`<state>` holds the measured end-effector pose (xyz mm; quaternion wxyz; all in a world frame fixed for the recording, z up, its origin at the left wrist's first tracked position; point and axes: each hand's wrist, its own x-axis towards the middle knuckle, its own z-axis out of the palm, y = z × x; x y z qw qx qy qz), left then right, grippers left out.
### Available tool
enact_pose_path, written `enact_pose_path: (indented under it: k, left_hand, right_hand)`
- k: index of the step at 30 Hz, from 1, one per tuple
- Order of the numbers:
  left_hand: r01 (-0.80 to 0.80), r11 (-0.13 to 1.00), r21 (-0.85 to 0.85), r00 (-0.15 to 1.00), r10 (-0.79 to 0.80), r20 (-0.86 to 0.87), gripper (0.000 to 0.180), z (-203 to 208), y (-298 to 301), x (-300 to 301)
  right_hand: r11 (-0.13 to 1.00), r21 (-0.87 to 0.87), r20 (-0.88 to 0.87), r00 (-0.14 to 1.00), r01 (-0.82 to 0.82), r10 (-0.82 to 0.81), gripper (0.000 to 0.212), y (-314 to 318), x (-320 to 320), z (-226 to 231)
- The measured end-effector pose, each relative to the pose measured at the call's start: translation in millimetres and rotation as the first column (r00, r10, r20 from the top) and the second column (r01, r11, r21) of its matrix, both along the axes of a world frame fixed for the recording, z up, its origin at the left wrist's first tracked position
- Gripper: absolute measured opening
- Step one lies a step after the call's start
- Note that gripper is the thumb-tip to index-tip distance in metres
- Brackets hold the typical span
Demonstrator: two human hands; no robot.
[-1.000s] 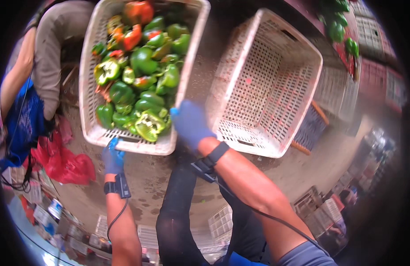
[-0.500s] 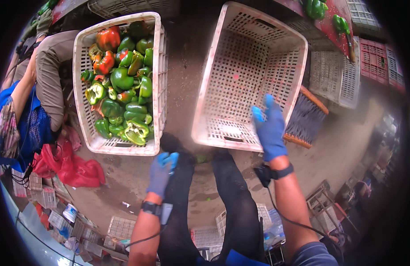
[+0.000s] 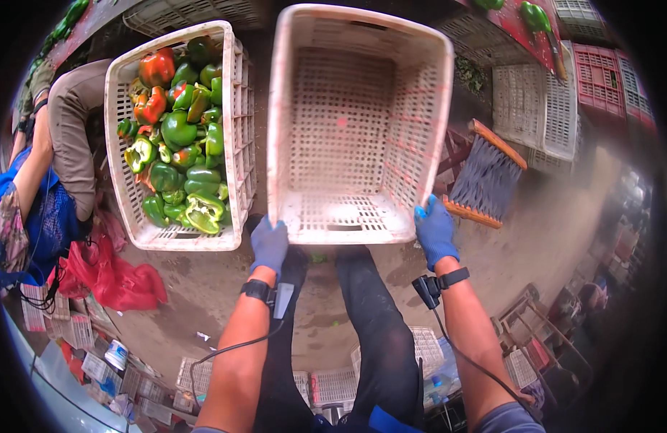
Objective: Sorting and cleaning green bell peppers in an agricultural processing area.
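A dirty white plastic crate (image 3: 362, 229) with perforated walls and nothing inside stands before me. My left hand (image 3: 269, 244), in a blue glove, grips its near left corner. At the near right corner my right hand (image 3: 435, 226), gloved the same way, has its fingers closed on the rim; some fingertips are hidden behind the wall. Just left of it is a second white crate (image 3: 236, 144), holding many green and red bell peppers (image 3: 178, 130), some of them cut open.
A low stool (image 3: 486, 173) with orange-brown bars and a grey woven seat stands to the right. Another person (image 3: 77, 137) sits at the far left beside a red cloth or bag (image 3: 110, 281). Peppers lie on a red table (image 3: 521, 36) at upper right, above stacked crates (image 3: 539, 108).
Both hands have taken hold of the empty crate's near corners. That crate has shifted left and straightened, closer to the pepper crate, showing more of the stool.
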<state>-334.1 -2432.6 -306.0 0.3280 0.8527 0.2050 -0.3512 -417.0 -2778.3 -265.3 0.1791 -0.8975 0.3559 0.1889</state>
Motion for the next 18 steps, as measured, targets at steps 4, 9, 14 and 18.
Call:
enact_pose_path:
  k: [4, 9, 14, 18]
  left_hand:
    - [-0.178, 0.984, 0.018, 0.982, 0.179, -0.054, 0.033, 6, 48, -18]
    - [-0.476, 0.869, -0.134, 0.875, 0.451, -0.176, 0.026, 15, 66, -18]
    - [-0.344, 0.936, -0.071, 0.799, 0.252, -0.546, 0.033, 72, 69, -35]
    - [-0.256, 0.964, -0.075, 0.813, 0.173, -0.556, 0.029, 105, 108, -62]
  right_hand:
    - [0.991, 0.096, 0.056, 0.995, -0.091, 0.085, 0.038, 36, 34, -6]
    - [0.987, 0.117, -0.174, 0.976, -0.113, 0.133, 0.045, 56, 36, -3]
    - [0.996, 0.065, -0.153, 0.986, -0.056, 0.066, 0.050, 32, 7, 55]
    - [0.976, 0.202, -0.291, 0.956, 0.080, -0.018, 0.052, 9, -48, 132]
